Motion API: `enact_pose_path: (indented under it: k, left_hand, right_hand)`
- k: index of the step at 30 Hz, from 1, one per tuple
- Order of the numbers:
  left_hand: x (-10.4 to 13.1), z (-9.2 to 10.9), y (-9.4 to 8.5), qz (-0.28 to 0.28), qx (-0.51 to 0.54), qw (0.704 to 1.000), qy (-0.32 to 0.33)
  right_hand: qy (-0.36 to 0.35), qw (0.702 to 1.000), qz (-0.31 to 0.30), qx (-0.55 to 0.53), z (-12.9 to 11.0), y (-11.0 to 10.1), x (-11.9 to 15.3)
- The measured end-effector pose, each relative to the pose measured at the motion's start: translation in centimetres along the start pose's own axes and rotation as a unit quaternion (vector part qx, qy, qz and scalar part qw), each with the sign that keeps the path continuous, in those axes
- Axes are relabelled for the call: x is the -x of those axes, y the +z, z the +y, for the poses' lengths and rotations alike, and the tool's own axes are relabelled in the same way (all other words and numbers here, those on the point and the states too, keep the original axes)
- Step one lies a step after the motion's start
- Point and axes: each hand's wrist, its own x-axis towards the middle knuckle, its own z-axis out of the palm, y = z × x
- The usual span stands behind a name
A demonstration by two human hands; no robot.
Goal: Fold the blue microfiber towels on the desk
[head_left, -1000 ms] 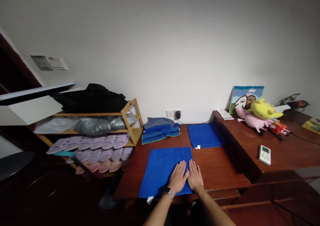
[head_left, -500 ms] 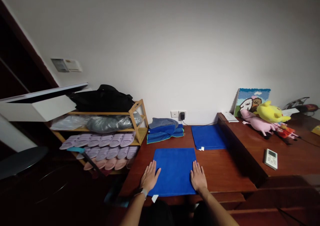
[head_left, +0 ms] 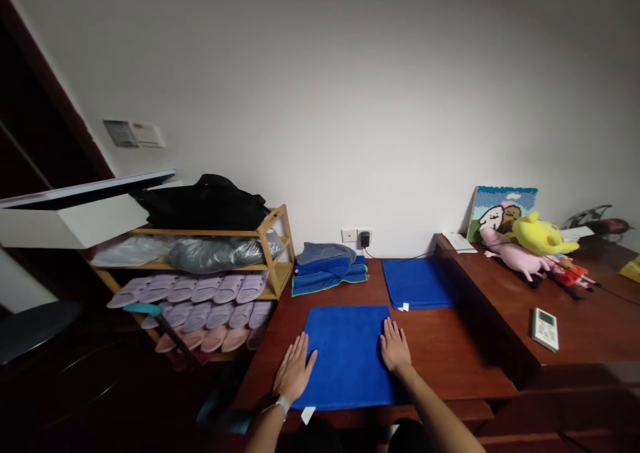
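Observation:
A blue cloth [head_left: 347, 356] lies spread flat on the brown wooden table [head_left: 440, 353], a white tag [head_left: 308, 414] sticking out at its near left corner. My left hand [head_left: 296, 371] rests flat over its left edge, fingers stretched out and pointing away from me. On the right edge lies my right hand [head_left: 395, 347], also flat with its fingers extended. Neither hand grips anything. Behind to the right is a second flat blue cloth [head_left: 417, 284] with a small white tag. A pile of blue and grey cloths [head_left: 327, 269] sits at the back left.
Left of the table stands a wooden rack [head_left: 280, 253] with several slippers [head_left: 220, 289] and a black bag [head_left: 205, 203]. On the higher desk at right are plush toys [head_left: 543, 233], a picture [head_left: 507, 206] and a white remote-like device [head_left: 545, 329]. A plug [head_left: 365, 239] sits in the wall.
My right hand has shifted slightly inward and up along the cloth's right edge. The left hand stays flat at the left edge. The whole view has tilted a little.

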Motion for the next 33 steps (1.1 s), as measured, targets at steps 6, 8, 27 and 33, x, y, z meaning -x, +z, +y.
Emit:
enact_pose_path:
  k: [6, 8, 27, 33]
  left_hand:
    - [0.1, -0.4, 0.2, 0.005, -0.003, 1.0, 0.012]
    - [0.1, -0.5, 0.2, 0.0, -0.005, 1.0, 0.013]
    - [-6.0, 18.4, 3.2, -0.077, 0.048, 0.972, 0.215]
    - [-5.5, 7.1, 1.4, -0.062, 0.014, 0.994, 0.092]
  right_hand:
    - [0.0, 1.0, 0.014, -0.016, 0.4, 0.7, -1.0]
    - [-0.004, 1.0, 0.015, -0.023, 0.6, 0.8, -1.0]
    - [-0.016, 1.0, 0.018, -0.015, 0.7, 0.9, -1.1]
    - [-0.002, 1.0, 0.013, -0.02, 0.5, 0.2, -0.8]
